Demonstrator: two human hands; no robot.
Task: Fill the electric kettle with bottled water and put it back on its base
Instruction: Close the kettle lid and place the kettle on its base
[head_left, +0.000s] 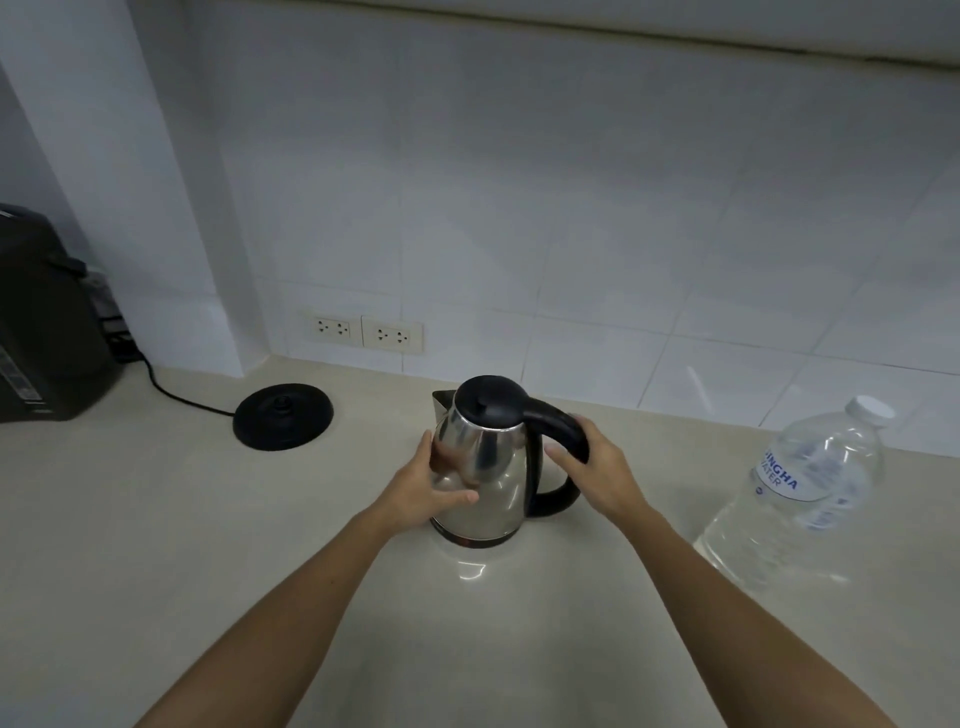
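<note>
**Both hands on the kettle, off its base, mid-counter**

The steel kettle stands upright on the pale counter, about midway along it and some way out from the tiled back wall, with its black lid shut and its spout toward the wall. The left hand lies flat against the kettle's left flank, fingers spread slightly and pressed to the metal, thumb across the front. The right hand is wrapped over the top of the black handle, fingers curled round it.

The round black base sits empty toward the back left of the counter, well apart from the kettle, its cord running left to the rear corner. A dark appliance stands at the counter's far left edge. Two double wall sockets are set in the tiles just above the counter's back edge, behind the base.

Near the right edge stands a clear water bottle with a white cap on, well apart from the right hand. Bare counter lies between kettle and base, and between kettle and bottle.
</note>
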